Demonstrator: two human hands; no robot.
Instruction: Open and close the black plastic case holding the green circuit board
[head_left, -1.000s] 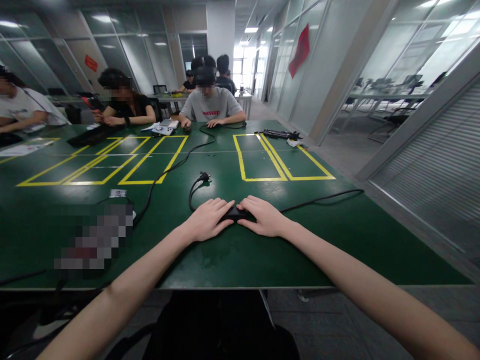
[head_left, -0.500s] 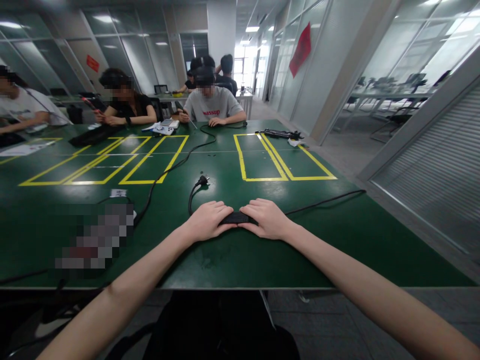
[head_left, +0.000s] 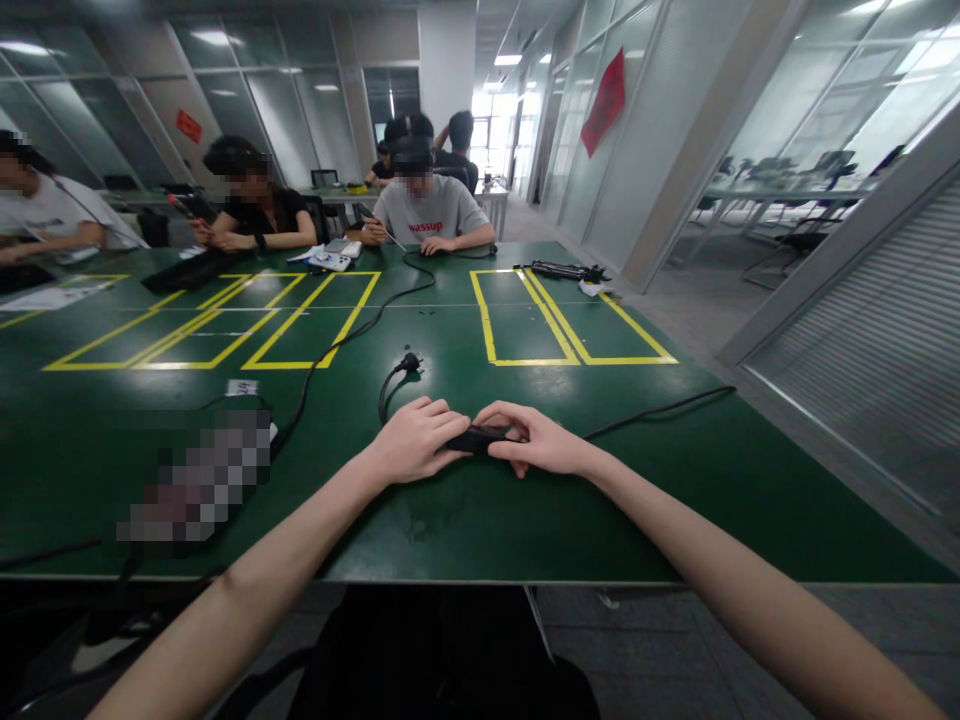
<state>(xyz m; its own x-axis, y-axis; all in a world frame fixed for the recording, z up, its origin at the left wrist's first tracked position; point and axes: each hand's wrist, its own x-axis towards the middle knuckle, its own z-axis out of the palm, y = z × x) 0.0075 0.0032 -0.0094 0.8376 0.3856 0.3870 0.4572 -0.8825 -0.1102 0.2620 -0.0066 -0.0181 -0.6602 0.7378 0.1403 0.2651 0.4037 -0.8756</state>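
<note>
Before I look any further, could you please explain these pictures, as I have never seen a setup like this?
There is no robot: a person wears one camera on their head, and it took every picture, looking forward and down. Their bare left hand holds one end of a small black block; their right hand curls loosely at its other end. On the green table are a black plug, a long dark cable and yellow tape. The large thing at the left is blurred out, so I cannot identify it.

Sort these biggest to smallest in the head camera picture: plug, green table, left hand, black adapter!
1. Green table
2. Left hand
3. Black adapter, judging by the part showing
4. Plug
</note>
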